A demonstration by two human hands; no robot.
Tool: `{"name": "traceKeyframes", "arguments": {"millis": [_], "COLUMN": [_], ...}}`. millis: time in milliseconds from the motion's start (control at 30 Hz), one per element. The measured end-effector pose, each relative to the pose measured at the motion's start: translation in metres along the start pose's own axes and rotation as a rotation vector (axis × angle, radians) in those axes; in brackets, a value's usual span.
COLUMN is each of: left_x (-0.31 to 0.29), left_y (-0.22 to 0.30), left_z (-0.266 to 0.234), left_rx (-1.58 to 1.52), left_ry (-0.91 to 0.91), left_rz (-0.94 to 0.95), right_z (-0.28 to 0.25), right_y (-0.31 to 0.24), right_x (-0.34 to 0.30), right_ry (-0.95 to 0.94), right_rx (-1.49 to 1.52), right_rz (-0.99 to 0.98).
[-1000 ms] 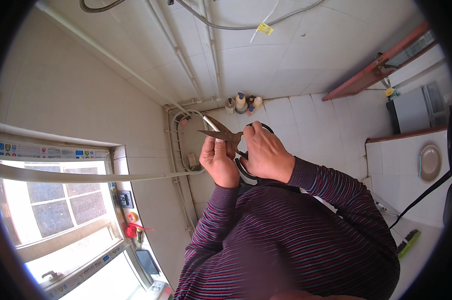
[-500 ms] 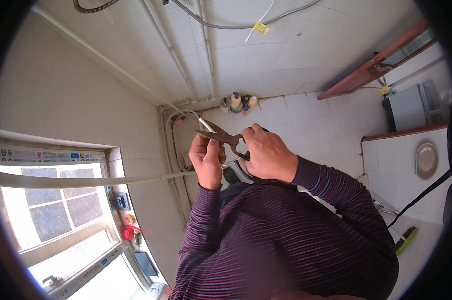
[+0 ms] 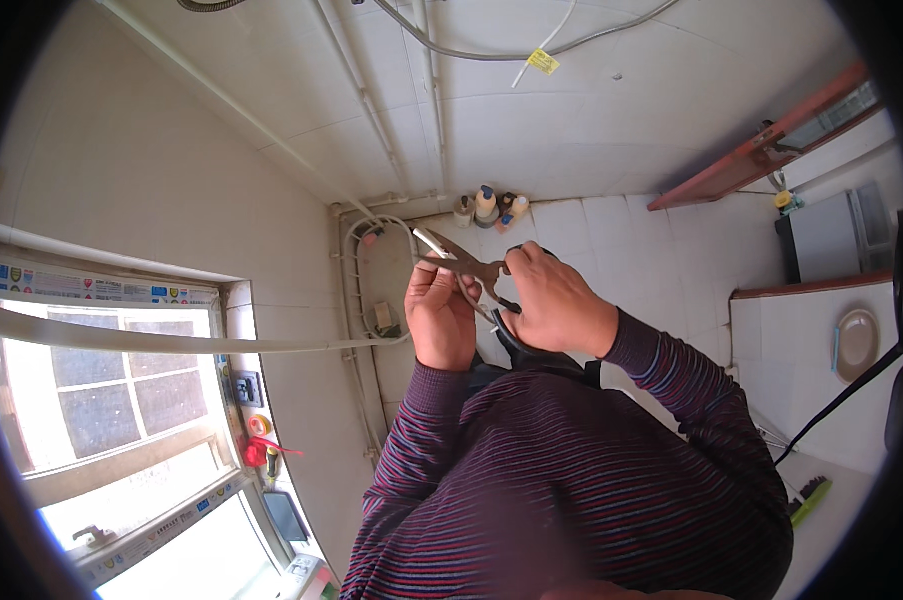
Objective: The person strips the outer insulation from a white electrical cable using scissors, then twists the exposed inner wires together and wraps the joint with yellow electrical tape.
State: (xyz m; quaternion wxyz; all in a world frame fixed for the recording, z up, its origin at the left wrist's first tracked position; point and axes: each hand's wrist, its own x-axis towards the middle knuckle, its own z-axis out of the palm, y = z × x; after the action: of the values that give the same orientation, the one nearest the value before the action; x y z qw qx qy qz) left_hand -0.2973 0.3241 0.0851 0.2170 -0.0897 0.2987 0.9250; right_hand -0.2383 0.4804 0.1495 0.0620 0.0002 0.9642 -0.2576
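In my right hand [image 3: 562,305], fingers closed round the dark handles, is a pair of rusty scissors [image 3: 490,271]. Its blades are spread and point left, over my left hand [image 3: 444,315]. A thin white cable [image 3: 431,240] runs between the blades; its short pale end sticks out beyond them. The left thumb and fingers pinch this cable just below the blades. Past the fingers, more of it slants down toward the black-edged thing in front of my body. Whether the blades touch the cable, I cannot tell.
Several bottles [image 3: 486,205] stand on the floor against the far wall. A pale hose [image 3: 152,342] spans the left side in front of the window [image 3: 127,380]. Orange tape [image 3: 260,426] and a phone-like slab [image 3: 287,516] lie on the sill. A reddish door [image 3: 762,140] is at right.
Both hands and the scissors have shifted slightly right. My left hand has turned, showing more palm, and more of the cable below its fingers is visible. The view has shifted a little too.
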Motion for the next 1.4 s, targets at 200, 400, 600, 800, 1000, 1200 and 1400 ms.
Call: {"name": "traceKeyframes", "arguments": {"millis": [200, 400, 600, 800, 1000, 1200, 1400], "left_x": [0.001, -0.005, -0.003, -0.005, -0.001, 0.008, 0.014], "left_y": [-0.005, -0.017, -0.023, -0.020, -0.016, -0.001, -0.013], "left_z": [-0.003, 0.008, 0.006, 0.006, 0.008, -0.015, -0.026], "left_rx": [0.005, 0.046, 0.070, 0.114, 0.128, 0.283, 0.351], "left_ry": [-0.028, 0.049, 0.127, 0.107, 0.092, -0.042, -0.034], "left_rz": [0.032, 0.111, 0.126, 0.128, 0.100, 0.096, 0.176], "right_z": [0.005, 0.012, 0.010, 0.013, 0.014, 0.014, 0.013], "right_y": [-0.004, -0.005, -0.011, -0.010, -0.006, -0.004, 0.043], "right_x": [0.003, 0.007, 0.010, 0.007, 0.006, 0.005, 0.017], "right_ry": [0.088, 0.108, -0.002, -0.007, 0.044, 0.064, -0.343], "right_rx": [-0.119, -0.151, -0.120, -0.086, -0.059, -0.067, 0.564], "right_rz": [0.000, 0.026, 0.120, 0.121, 0.112, 0.043, 0.028]}}
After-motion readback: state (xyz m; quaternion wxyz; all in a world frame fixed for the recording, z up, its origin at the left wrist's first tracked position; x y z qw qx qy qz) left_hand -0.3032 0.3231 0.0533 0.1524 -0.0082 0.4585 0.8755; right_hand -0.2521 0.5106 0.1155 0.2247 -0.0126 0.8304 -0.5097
